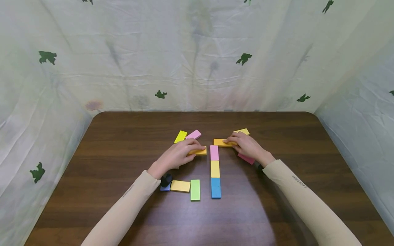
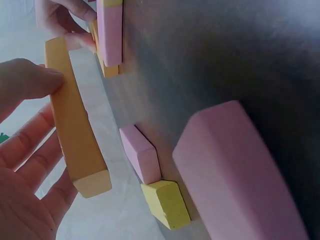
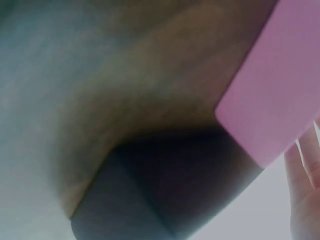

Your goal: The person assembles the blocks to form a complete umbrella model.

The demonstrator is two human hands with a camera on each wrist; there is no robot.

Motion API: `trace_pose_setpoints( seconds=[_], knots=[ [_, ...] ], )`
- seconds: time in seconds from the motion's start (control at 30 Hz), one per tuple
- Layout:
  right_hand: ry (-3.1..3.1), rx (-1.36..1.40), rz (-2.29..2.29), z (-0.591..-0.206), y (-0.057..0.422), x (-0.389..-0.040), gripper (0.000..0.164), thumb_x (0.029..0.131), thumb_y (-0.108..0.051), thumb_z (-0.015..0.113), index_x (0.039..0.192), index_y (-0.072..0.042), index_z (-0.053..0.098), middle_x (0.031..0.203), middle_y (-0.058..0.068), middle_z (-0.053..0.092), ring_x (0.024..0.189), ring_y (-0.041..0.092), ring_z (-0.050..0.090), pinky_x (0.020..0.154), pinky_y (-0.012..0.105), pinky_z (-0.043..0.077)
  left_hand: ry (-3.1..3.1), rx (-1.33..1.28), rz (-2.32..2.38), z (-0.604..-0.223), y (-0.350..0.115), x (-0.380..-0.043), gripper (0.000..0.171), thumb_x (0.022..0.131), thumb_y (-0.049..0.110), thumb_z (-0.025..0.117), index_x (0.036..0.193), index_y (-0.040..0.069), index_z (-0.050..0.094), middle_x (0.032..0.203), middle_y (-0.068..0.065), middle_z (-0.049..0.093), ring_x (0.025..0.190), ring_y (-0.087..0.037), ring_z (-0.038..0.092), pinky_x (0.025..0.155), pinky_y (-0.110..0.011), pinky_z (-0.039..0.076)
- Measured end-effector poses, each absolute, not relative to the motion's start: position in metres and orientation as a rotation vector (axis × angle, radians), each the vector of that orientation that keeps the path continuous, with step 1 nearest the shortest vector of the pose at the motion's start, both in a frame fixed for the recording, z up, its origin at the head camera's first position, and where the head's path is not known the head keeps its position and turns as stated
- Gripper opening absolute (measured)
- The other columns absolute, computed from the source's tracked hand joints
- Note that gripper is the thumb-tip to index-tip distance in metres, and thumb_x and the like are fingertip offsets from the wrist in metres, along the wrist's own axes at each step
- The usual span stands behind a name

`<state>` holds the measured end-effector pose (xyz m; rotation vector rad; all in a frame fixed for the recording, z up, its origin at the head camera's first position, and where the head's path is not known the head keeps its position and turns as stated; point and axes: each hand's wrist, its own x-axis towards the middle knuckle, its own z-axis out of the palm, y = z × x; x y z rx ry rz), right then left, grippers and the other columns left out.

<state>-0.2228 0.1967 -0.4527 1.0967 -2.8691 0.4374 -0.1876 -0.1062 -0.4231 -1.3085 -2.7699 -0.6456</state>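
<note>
My left hand (image 1: 180,153) holds an orange block (image 2: 75,120) between thumb and fingers; the left wrist view shows it lifted off the table. To the right, my right hand (image 1: 248,146) pinches a second orange block (image 1: 219,142), which lies flat and is partly hidden under the fingers. That block's left end sits at the top of a straight column: a pink block (image 1: 214,152), a yellow block (image 1: 215,169) and a blue block (image 1: 215,188). In the right wrist view, a pink block (image 3: 280,85) fills the right side and hides part of the hand.
Behind my left hand lie a bright yellow block (image 1: 180,136) and a pink block (image 1: 194,134). Nearer are a green block (image 1: 195,190), a pale orange block (image 1: 180,186) and a partly hidden blue block (image 1: 165,188). A yellow block (image 1: 244,131) and a dark pink block (image 1: 246,158) flank my right hand.
</note>
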Motion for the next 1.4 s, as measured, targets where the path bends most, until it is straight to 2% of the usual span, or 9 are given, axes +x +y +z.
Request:
trace_pose_setpoints(
  seconds=[0.17, 0.37, 0.5, 1.4],
  knots=[
    [-2.879, 1.094, 0.436, -0.453, 0.198, -0.223, 0.033, 0.085, 0.0, 0.068, 0.116, -0.011, 0.069, 0.098, 0.003, 0.06, 0.089, 0.02, 0.055, 0.082, 0.037, 0.049, -2.787, -1.279, -0.606, -0.422, -0.099, -0.198, 0.036, 0.087, 0.003, 0.067, 0.122, 0.011, 0.067, 0.113, -0.005, 0.061, 0.097, -0.017, 0.057, 0.082, -0.027, 0.048],
    [-2.885, 1.088, 0.435, -0.453, 0.198, -0.222, 0.033, 0.085, 0.0, 0.068, 0.116, -0.012, 0.069, 0.099, 0.003, 0.06, 0.089, 0.02, 0.055, 0.082, 0.038, 0.049, -2.805, -1.275, -0.58, -0.424, -0.091, -0.21, 0.034, 0.088, 0.003, 0.066, 0.122, 0.009, 0.067, 0.116, -0.005, 0.062, 0.103, -0.017, 0.055, 0.088, -0.028, 0.047],
    [-2.884, 1.088, 0.438, -0.453, 0.197, -0.222, 0.034, 0.085, 0.0, 0.068, 0.117, -0.012, 0.069, 0.099, 0.004, 0.06, 0.089, 0.021, 0.054, 0.08, 0.037, 0.049, -2.818, -1.279, -0.558, -0.428, -0.087, -0.215, 0.034, 0.088, 0.003, 0.065, 0.122, 0.009, 0.067, 0.112, -0.005, 0.061, 0.099, -0.017, 0.053, 0.085, -0.026, 0.047],
    [-2.911, 1.069, 0.42, -0.45, 0.195, -0.221, 0.032, 0.087, -0.001, 0.067, 0.117, -0.013, 0.069, 0.1, 0.003, 0.06, 0.089, 0.02, 0.054, 0.081, 0.037, 0.048, -2.851, -1.152, -0.431, -0.442, -0.068, -0.228, 0.033, 0.09, 0.009, 0.066, 0.122, 0.012, 0.066, 0.113, -0.006, 0.063, 0.099, -0.021, 0.058, 0.084, -0.033, 0.048]
  ],
)
